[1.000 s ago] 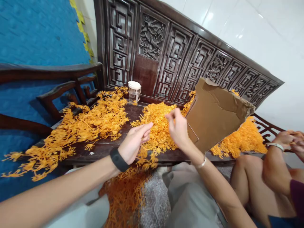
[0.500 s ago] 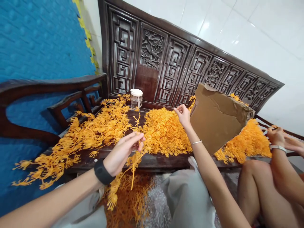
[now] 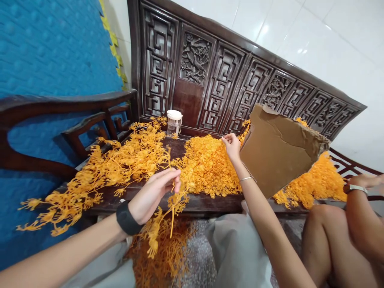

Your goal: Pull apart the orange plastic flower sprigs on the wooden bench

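Note:
My left hand [image 3: 157, 192], with a black band at the wrist, is closed around an orange plastic flower stem [image 3: 172, 224]. The stem stands nearly upright, and orange flower heads [image 3: 154, 234] hang below the fingers. My right hand [image 3: 232, 147] pinches thumb and fingertips together over the back of a heap of loose orange flower pieces [image 3: 210, 170]. Whatever sits in that pinch is too small to make out. Left of my left hand lies a spread of assembled orange flower branches [image 3: 120, 166] on the dark wooden bench [image 3: 207, 205].
A lidded clear cup [image 3: 174, 124] stands against the carved backrest [image 3: 187, 98]. A torn cardboard sheet [image 3: 279, 150] leans beside my right forearm, with another orange heap [image 3: 321, 180] behind it. Orange stems [image 3: 159, 266] lie below by my legs. A co-worker's arm [image 3: 363, 212] is at right.
The stem in my left hand has tilted slightly, its lower end swinging right. My right hand stays pinched near the heap. The co-worker's hand has shifted right, and the whole view has moved a little.

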A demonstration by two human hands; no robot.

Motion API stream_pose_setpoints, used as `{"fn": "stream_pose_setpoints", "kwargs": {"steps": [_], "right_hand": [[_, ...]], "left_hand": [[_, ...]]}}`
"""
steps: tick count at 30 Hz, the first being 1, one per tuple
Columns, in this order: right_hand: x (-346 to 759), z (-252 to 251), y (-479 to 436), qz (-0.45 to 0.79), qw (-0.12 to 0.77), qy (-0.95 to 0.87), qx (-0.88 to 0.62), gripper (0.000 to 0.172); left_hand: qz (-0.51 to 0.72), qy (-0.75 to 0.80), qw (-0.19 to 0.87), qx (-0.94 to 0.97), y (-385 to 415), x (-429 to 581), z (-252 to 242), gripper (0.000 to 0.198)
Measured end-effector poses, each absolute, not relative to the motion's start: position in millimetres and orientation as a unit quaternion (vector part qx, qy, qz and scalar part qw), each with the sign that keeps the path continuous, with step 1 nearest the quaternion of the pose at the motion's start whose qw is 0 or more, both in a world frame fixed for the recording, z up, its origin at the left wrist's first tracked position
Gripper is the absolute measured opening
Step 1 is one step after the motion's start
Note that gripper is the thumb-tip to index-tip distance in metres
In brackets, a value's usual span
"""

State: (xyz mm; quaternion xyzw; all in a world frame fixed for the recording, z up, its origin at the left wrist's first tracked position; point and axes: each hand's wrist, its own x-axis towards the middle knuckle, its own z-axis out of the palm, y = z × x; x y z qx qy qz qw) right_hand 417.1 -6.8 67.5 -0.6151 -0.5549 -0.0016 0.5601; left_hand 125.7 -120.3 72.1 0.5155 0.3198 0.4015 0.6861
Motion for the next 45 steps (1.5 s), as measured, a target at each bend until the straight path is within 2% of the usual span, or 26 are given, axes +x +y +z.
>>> {"fn": "stream_pose_setpoints", "kwargs": {"steps": [3, 5, 7, 9, 11, 14, 16, 18, 20, 22, 26, 36, 39, 42, 45], "right_hand": [[417, 68, -12, -0.112, 0.542, -0.536, -0.637, 0.009], [410, 71, -19, -0.141, 0.548, -0.528, -0.633, 0.01], [398, 76, -29, -0.111, 0.571, -0.544, -0.605, 0.01], [380, 80, -43, -0.01, 0.566, -0.603, -0.562, 0.011], [361, 85, -61, 0.133, 0.492, -0.694, -0.508, 0.017], [339, 88, -88, 0.315, 0.301, -0.797, -0.419, 0.022], [332, 88, -100, 0.384, 0.211, -0.814, -0.38, 0.031], [331, 85, -107, 0.41, 0.184, -0.811, -0.375, 0.03], [332, 81, -109, 0.401, 0.211, -0.798, -0.398, 0.019], [333, 78, -109, 0.389, 0.253, -0.777, -0.424, 0.016], [334, 74, -110, 0.381, 0.309, -0.753, -0.438, 0.021], [326, 72, -112, 0.412, 0.396, -0.694, -0.438, 0.027], [324, 69, -108, 0.401, 0.434, -0.653, -0.474, 0.031], [324, 69, -106, 0.36, 0.443, -0.649, -0.503, 0.032], [326, 73, -106, 0.327, 0.435, -0.668, -0.507, 0.03]], "left_hand": [[0.414, 0.307, 0.699, 0.496, -119, 124, 70, 0.03], [0.417, 0.299, 0.713, 0.478, -119, 123, 70, 0.03], [0.415, 0.296, 0.728, 0.458, -119, 122, 71, 0.03], [0.41, 0.297, 0.741, 0.44, -119, 123, 72, 0.03], [0.406, 0.3, 0.749, 0.429, -118, 123, 72, 0.03], [0.404, 0.306, 0.754, 0.418, -118, 123, 74, 0.03], [0.405, 0.309, 0.754, 0.415, -119, 123, 75, 0.029], [0.409, 0.313, 0.749, 0.416, -119, 121, 76, 0.027], [0.415, 0.319, 0.742, 0.419, -119, 119, 75, 0.026], [0.422, 0.325, 0.734, 0.421, -119, 118, 74, 0.021], [0.431, 0.328, 0.72, 0.433, -119, 116, 71, 0.01], [0.381, 0.273, 0.751, 0.465, -124, 120, 73, 0.011], [0.392, 0.286, 0.719, 0.497, -125, 123, 74, 0.013], [0.417, 0.309, 0.684, 0.513, -126, 123, 74, 0.012], [0.406, 0.298, 0.691, 0.519, -127, 120, 74, 0.013]]}}
